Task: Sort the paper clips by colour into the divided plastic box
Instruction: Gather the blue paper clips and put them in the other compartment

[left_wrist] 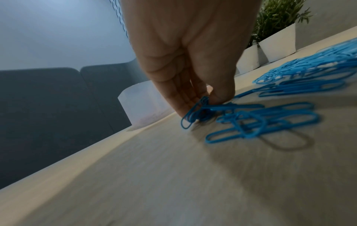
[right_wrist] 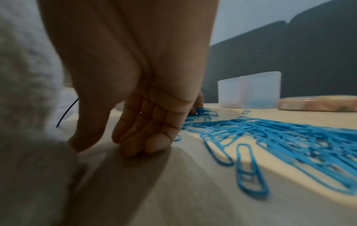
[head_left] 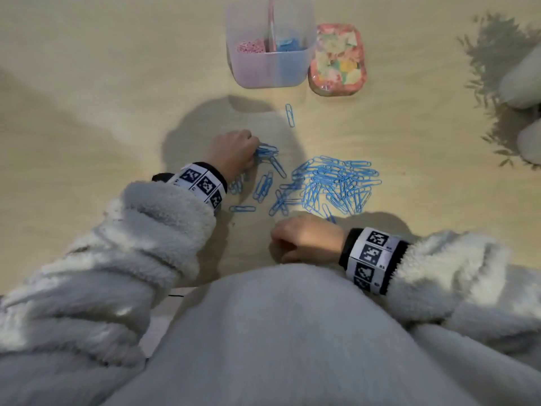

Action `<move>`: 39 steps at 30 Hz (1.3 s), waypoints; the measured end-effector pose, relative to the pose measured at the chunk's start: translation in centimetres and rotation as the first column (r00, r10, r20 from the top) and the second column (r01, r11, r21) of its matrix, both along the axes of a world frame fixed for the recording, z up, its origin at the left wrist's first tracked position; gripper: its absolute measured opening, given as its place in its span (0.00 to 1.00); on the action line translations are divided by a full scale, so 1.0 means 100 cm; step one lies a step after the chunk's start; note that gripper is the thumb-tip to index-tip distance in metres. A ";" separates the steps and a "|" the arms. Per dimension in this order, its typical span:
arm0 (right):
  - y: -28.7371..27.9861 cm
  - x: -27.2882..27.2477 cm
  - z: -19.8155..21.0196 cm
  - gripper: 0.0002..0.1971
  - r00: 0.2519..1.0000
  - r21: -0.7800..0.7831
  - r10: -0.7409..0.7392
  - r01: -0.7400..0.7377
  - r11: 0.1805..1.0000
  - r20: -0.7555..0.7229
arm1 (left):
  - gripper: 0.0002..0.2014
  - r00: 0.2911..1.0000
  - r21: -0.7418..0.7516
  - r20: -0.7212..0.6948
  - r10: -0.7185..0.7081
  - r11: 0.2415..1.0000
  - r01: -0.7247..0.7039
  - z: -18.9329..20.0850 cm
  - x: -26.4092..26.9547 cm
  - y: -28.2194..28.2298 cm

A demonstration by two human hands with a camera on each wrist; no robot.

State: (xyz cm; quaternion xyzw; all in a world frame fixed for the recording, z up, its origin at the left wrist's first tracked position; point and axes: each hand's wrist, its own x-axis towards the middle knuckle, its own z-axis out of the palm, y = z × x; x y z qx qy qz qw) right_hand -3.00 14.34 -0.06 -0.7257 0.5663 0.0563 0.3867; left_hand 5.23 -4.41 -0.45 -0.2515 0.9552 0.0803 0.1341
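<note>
On the table (head_left: 87, 83), the left hand (head_left: 232, 153) reached down and pinched a small bunch of blue clips (left_wrist: 195, 113); the right hand (head_left: 304, 238) rested near the body, fingers loosely curled, holding nothing, beside the blue clip pile (head_left: 336, 183), with the divided box (head_left: 270, 68) at the far side

My head camera looked steeply down at the table (head_left: 87, 83); both wrist cameras skimmed low across it, sharing the blue paper clips (right_wrist: 289, 137).
</note>
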 end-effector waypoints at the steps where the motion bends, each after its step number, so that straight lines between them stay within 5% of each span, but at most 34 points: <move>1: 0.003 0.003 -0.001 0.15 1.000 -0.028 0.017 -0.017 0.999 -0.003 | 0.13 1.000 0.003 0.001 0.004 1.000 -0.004 0.001 0.000 0.000; 8: 0.015 0.020 -0.006 0.13 0.993 -0.085 0.081 -0.088 0.992 -0.083 | 0.12 0.998 0.037 -0.042 0.050 0.998 -0.049 -0.002 -0.001 -0.002; 16: 0.021 0.007 0.000 0.11 0.987 -0.108 -0.160 0.157 0.982 -0.020 | 0.12 0.990 0.050 -0.111 0.085 0.996 -0.080 -0.006 0.005 -0.002; 28: 0.039 0.018 -0.009 0.10 0.994 -0.021 0.099 -0.098 0.995 0.051 | 0.12 0.988 0.066 -0.111 0.111 0.992 -0.104 -0.002 0.007 0.001; 36: 0.048 -0.009 -0.009 0.07 0.978 -0.260 -0.192 0.207 0.943 0.081 | 0.12 0.985 0.060 -0.097 0.142 0.989 -0.136 0.000 0.005 0.004; 39: 0.057 -0.006 -0.005 0.07 0.985 -0.289 -0.125 0.154 0.945 0.116 | 0.11 0.982 0.074 -0.116 0.152 0.987 -0.144 -0.002 0.005 0.002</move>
